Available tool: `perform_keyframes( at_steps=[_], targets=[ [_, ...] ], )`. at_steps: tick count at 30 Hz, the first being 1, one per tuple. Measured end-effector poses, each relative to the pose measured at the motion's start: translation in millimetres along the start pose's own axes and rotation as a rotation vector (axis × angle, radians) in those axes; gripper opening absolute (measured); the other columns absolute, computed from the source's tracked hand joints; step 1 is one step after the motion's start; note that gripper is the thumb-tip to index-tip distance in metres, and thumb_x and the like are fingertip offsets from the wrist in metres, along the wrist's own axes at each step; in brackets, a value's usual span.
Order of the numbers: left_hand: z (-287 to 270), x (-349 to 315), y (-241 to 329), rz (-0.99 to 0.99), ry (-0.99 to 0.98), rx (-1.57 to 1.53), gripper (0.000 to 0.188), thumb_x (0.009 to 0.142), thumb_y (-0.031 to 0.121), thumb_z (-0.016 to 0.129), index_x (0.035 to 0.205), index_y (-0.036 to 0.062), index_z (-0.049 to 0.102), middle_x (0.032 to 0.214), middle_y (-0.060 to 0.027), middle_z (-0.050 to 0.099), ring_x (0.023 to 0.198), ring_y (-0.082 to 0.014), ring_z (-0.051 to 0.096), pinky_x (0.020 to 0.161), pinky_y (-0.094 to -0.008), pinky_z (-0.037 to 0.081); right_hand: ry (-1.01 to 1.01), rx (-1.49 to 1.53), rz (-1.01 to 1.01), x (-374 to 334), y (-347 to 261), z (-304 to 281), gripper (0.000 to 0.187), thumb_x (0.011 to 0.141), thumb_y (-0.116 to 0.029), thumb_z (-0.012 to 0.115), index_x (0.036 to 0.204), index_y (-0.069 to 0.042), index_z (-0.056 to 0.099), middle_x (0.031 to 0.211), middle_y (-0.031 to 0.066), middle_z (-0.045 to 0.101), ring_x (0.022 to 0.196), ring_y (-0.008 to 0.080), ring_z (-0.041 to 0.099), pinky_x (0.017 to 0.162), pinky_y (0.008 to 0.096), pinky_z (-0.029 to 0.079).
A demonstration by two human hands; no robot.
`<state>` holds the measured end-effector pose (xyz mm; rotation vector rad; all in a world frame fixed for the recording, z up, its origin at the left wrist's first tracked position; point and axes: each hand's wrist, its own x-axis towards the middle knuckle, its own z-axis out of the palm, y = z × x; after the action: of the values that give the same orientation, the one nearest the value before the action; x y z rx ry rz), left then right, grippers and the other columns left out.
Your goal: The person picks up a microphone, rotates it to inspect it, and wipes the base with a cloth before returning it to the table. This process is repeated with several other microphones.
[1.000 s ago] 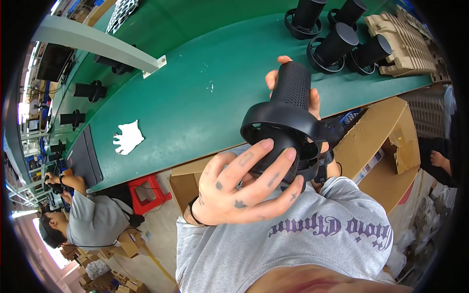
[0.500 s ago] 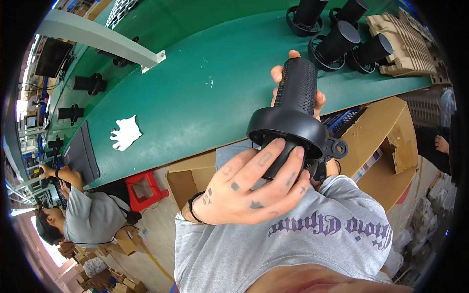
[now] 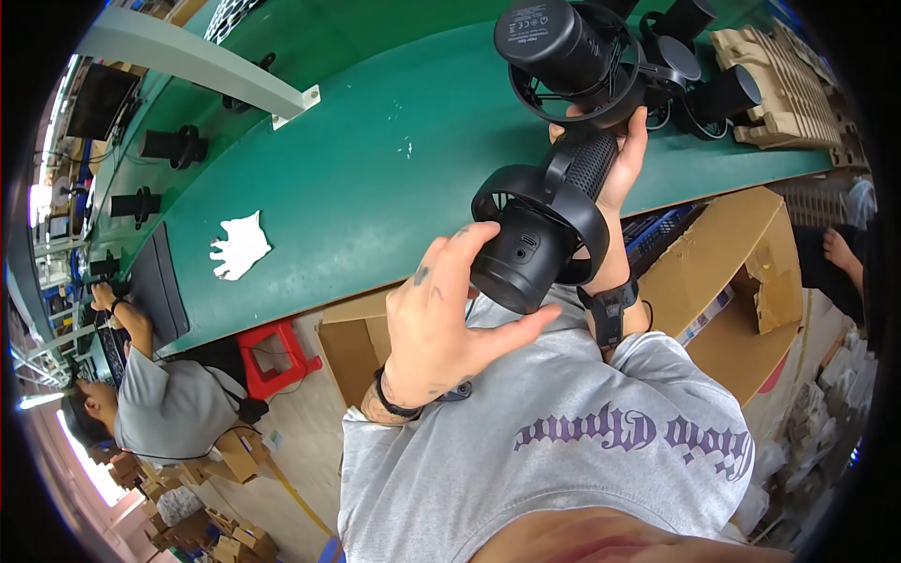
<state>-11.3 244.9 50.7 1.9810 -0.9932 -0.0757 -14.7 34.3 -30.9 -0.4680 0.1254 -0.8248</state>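
A black microphone [image 3: 521, 263] with a ring-shaped shock mount [image 3: 587, 220] is tilted in front of me, base toward me. My right hand [image 3: 621, 174] is wrapped round its mesh end. My left hand [image 3: 434, 310] is beside the base, thumb and fingers spread, the index fingertip at the base's edge. Just past my right fingertips is another black microphone [image 3: 554, 47], base up, in its own ring mount; I cannot tell whether my hand touches it. More black microphones [image 3: 727, 92] in ring mounts stand at the far right of the green table [image 3: 357, 197].
A white glove [image 3: 241, 246] lies on the table at left. Brown pulp trays [image 3: 779, 89] are stacked at the far right. A grey metal post [image 3: 197, 61] reaches over the table. Open cardboard boxes [image 3: 718, 272] stand below the near edge. A seated person [image 3: 183, 403] and a red stool [image 3: 277, 361] are at left.
The microphone in my right hand has turned, so its base and ports show. My left hand has drawn back from inside its ring, fingers spreading. Another microphone now appears large beyond my right hand.
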Motion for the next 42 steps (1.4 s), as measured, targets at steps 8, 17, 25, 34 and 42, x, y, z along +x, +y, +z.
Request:
perform_keyframes(
  at_steps=[8, 17, 25, 34, 42],
  targets=[
    [3, 4, 2, 0.203, 0.157, 0.060, 0.069, 0.049, 0.022, 0.088, 0.107, -0.0014, 0.057, 0.085, -0.0103, 0.063, 0.066, -0.0181, 0.066, 0.058, -0.0259, 0.054, 0.081, -0.021, 0.031, -5, 3, 6, 0.039, 0.094, -0.044, 0.049, 0.098, -0.007, 0.059, 0.089, 0.0052, 0.062, 0.079, 0.0170, 0.058, 0.075, 0.0350, 0.049],
    [3, 1, 2, 0.243, 0.182, 0.099, 0.071, 0.047, 0.025, 0.089, 0.105, -0.0008, 0.057, 0.084, -0.0106, 0.064, 0.065, -0.0188, 0.066, 0.057, -0.0268, 0.053, 0.075, 0.001, 0.059, -5, 4, 11, 0.043, 0.093, -0.046, 0.050, 0.098, -0.004, 0.059, 0.087, 0.0061, 0.061, 0.080, 0.0168, 0.057, 0.082, 0.0341, 0.048],
    [2, -2, 8, 0.292, 0.182, 0.161, 0.070, 0.048, 0.029, 0.089, 0.104, 0.0002, 0.058, 0.084, -0.0106, 0.064, 0.066, -0.0218, 0.066, 0.056, -0.0284, 0.054, -0.028, 0.139, 0.114, -3, 6, -5, 0.055, 0.093, -0.055, 0.043, 0.102, -0.005, 0.062, 0.089, 0.0089, 0.066, 0.080, 0.0223, 0.063, 0.079, 0.0372, 0.052],
    [13, 0, 16, 0.719, 0.284, 0.512, 0.036, 0.068, 0.015, 0.063, 0.104, 0.0213, 0.067, 0.087, -0.0061, 0.060, 0.075, -0.0165, 0.057, 0.057, -0.0239, 0.047, -0.019, 0.254, 0.170, -3, 5, -3, 0.052, 0.092, -0.055, 0.046, 0.097, -0.006, 0.062, 0.086, 0.0072, 0.066, 0.078, 0.0180, 0.062, 0.073, 0.0340, 0.051],
    [10, -2, 14, 0.719, 0.219, 0.499, 0.039, 0.068, 0.020, 0.075, 0.105, 0.0260, 0.068, 0.104, -0.0074, 0.055, 0.078, -0.0164, 0.056, 0.060, -0.0237, 0.050, -0.062, 0.308, 0.199, -1, 9, -9, 0.048, 0.092, -0.052, 0.048, 0.104, -0.007, 0.061, 0.095, 0.0053, 0.065, 0.088, 0.0183, 0.062, 0.076, 0.0351, 0.051]
  ],
)
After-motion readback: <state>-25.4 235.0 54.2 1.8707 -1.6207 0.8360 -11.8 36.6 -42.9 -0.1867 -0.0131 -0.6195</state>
